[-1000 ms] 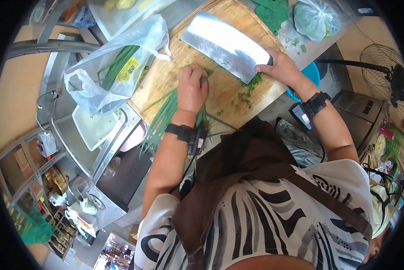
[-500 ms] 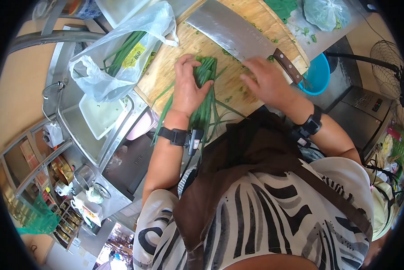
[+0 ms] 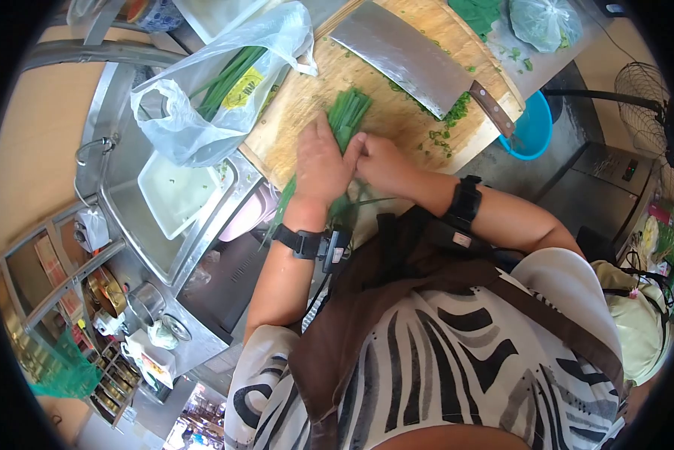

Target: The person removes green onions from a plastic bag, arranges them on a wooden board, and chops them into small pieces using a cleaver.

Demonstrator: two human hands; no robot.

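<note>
A bundle of green onions (image 3: 350, 111) lies on the wooden cutting board (image 3: 277, 135), its cut ends toward the cleaver. My left hand (image 3: 323, 163) is closed over the bundle, with the stalks running under the palm and out below the wrist. Against the bundle's right side, my right hand (image 3: 386, 166) has its fingers curled in and meets the left thumb; its fingertips are partly hidden at the stalks. Farther back on the board rests a cleaver (image 3: 404, 56), its wooden handle (image 3: 492, 109) pointing right. Chopped green onion (image 3: 455, 110) lies along the blade's near edge.
Left of the board, a clear plastic bag (image 3: 179, 127) holds more green stalks. Beyond it is a metal sink (image 3: 130, 229) with a white tray (image 3: 153, 202). A blue bucket (image 3: 536, 131) stands below the board's right edge. A tied plastic bag (image 3: 545, 24) sits at the back right.
My right hand has moved left from beside the cleaver handle to the green onions, and its fingers have closed. The bundle's stalks now lie closer together and slanted to the right.
</note>
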